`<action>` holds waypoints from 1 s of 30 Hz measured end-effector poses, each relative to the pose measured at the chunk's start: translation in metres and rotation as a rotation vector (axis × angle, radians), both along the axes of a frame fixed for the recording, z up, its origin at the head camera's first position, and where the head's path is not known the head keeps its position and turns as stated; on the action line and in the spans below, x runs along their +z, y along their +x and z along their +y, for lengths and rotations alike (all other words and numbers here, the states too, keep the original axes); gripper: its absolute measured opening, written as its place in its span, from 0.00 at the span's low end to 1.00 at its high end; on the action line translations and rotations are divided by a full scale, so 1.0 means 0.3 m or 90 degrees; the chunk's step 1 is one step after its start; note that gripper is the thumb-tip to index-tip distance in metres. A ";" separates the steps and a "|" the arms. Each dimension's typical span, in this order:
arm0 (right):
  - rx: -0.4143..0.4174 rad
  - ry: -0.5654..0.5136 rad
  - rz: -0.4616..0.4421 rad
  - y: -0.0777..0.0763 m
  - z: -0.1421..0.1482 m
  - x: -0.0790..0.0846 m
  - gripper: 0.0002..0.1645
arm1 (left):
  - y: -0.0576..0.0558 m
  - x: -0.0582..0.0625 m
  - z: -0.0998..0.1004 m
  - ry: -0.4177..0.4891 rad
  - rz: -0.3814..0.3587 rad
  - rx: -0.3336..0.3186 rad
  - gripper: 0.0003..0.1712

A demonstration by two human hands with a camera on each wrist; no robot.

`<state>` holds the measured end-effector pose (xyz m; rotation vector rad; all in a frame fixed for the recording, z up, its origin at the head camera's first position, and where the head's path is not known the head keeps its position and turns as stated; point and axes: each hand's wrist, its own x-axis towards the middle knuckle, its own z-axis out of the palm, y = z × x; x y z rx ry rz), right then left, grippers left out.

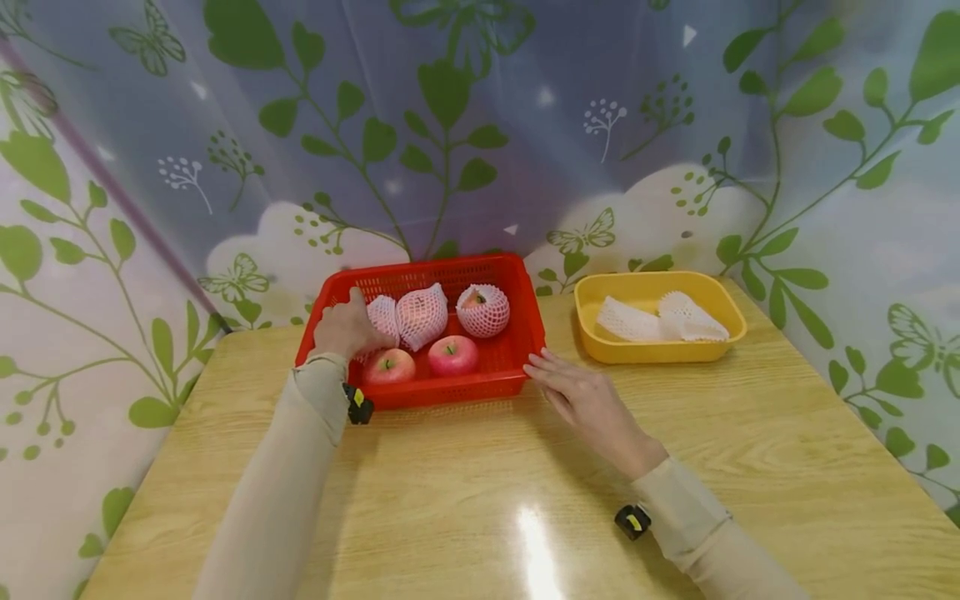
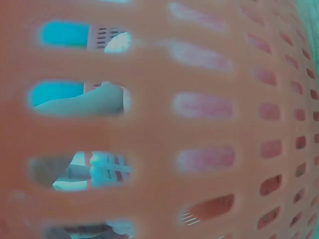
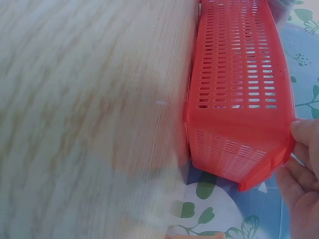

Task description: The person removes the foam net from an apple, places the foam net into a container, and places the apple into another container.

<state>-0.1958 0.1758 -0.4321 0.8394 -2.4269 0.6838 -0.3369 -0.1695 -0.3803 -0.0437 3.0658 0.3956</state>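
Observation:
In the head view, my left hand [image 1: 347, 327] reaches into the left end of a red plastic basket [image 1: 534, 333], gripping an apple in a white foam net [image 1: 384, 315]. Part of that apple is behind the thumb. Beside it lie two more net-wrapped apples, one in the middle [image 1: 422, 318] and one at the right [image 1: 483, 312]. Two bare red apples, a left one [image 1: 389, 366] and a right one [image 1: 453, 356], sit along the front wall. My right hand [image 1: 588, 408] touches the basket's front right corner, its fingers extended.
A yellow basket [image 1: 660, 353] stands to the right, holding two loose white foam nets [image 1: 628, 321]. Both baskets are on a wood-grain table [image 1: 450, 500], close to a leaf-patterned cloth [image 1: 525, 150] behind. The red basket's slotted wall [image 2: 149, 134] fills the left wrist view.

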 end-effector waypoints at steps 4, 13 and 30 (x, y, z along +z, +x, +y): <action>0.002 -0.005 -0.002 -0.002 0.001 0.000 0.23 | 0.001 0.002 0.003 -0.005 0.017 -0.004 0.58; -0.002 0.000 -0.005 0.000 0.000 0.004 0.23 | 0.000 -0.005 -0.004 0.036 0.025 -0.020 0.48; -0.001 -0.007 0.001 -0.001 -0.002 0.006 0.24 | 0.005 0.014 -0.004 0.056 0.065 -0.028 0.46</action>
